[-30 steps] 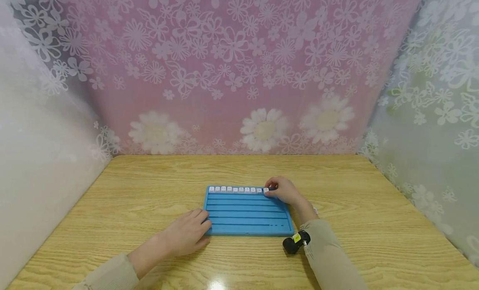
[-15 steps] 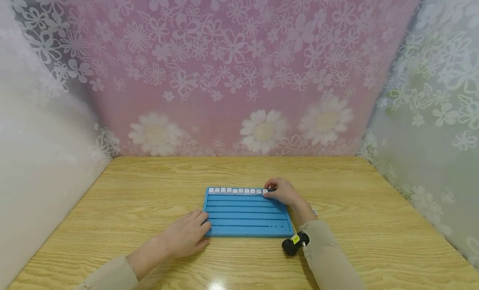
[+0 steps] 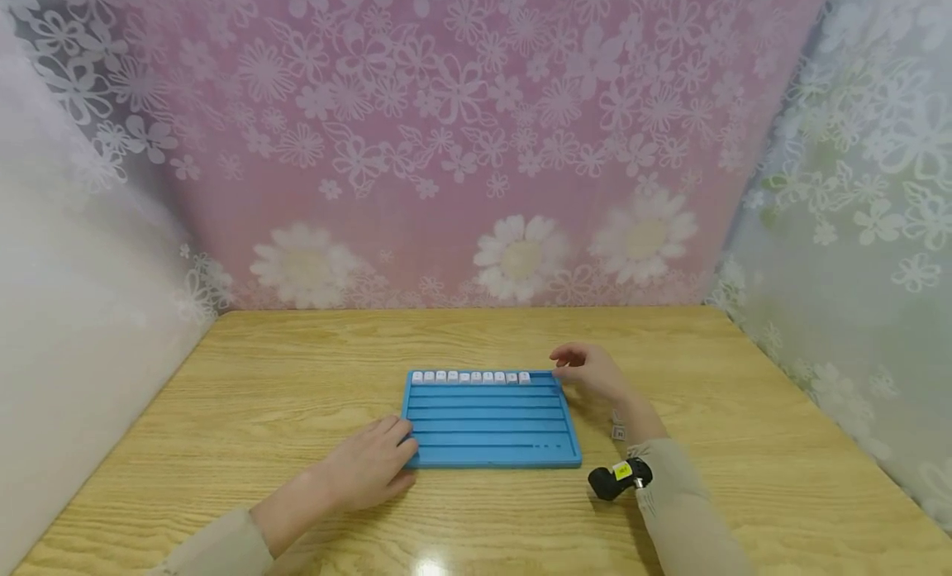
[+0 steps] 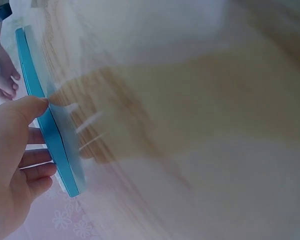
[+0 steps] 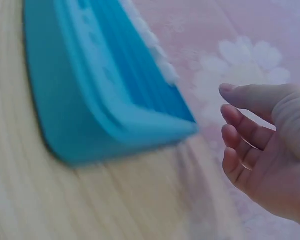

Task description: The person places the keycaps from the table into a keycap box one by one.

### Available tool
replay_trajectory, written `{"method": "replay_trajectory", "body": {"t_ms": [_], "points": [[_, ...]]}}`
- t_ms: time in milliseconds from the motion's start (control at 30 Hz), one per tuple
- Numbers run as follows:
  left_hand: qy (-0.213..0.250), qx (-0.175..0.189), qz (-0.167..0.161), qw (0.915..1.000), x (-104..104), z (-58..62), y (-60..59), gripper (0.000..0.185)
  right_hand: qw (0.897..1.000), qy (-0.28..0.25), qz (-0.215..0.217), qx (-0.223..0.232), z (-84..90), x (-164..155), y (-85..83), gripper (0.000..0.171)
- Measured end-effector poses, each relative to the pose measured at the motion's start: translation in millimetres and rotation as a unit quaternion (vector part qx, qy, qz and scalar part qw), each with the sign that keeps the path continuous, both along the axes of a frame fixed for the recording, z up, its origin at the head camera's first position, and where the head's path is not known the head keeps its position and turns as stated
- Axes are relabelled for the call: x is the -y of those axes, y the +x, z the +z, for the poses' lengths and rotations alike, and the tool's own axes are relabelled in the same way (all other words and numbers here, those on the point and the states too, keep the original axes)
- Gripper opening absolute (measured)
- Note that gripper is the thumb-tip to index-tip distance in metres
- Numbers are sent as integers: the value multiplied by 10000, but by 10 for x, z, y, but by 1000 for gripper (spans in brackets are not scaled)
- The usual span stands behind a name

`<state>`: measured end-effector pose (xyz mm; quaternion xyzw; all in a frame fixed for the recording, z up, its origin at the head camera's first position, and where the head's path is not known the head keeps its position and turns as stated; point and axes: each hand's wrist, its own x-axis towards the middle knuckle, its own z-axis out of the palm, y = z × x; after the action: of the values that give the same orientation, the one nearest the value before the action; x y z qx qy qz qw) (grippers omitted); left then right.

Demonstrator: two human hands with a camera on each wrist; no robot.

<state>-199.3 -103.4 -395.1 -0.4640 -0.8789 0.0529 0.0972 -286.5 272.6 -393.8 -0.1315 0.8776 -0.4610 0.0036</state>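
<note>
**A:** Where's the blue tray (image 3: 491,423)?

**B:** Middle of the wooden table (image 3: 297,369), long side facing the person. A row of white keycaps (image 3: 470,378) fills most of its top groove, running from the 9 o'clock end toward 3 o'clock.

**A:** And the left hand (image 3: 368,468)?

**B:** At the tray's 8 o'clock corner, fingers straight and flat on the table. The left wrist view shows the thumb (image 4: 27,107) touching the tray's edge, with nothing pinched.

**A:** Right hand (image 3: 591,373)?

**B:** Just off the tray's 2 o'clock corner, clear of the last keycap. Fingers loosely bent and slightly spread, holding nothing; the right wrist view shows the palm bare.

**A:** Backdrop?

**B:** Pink floral curtain (image 3: 461,146) at 12 o'clock.
</note>
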Motion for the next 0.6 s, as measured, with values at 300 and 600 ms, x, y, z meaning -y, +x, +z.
{"method": "replay_trajectory", "body": {"t_ms": [300, 600], "points": [[131, -105, -134, 9998, 3, 17, -6, 31, 9971, 751, 122, 7, 238, -408, 285, 31], [170, -236, -246, 9993, 5, 8, -9, 30, 9910, 1246, 445, 214, 183, -733, 431, 27]]}}
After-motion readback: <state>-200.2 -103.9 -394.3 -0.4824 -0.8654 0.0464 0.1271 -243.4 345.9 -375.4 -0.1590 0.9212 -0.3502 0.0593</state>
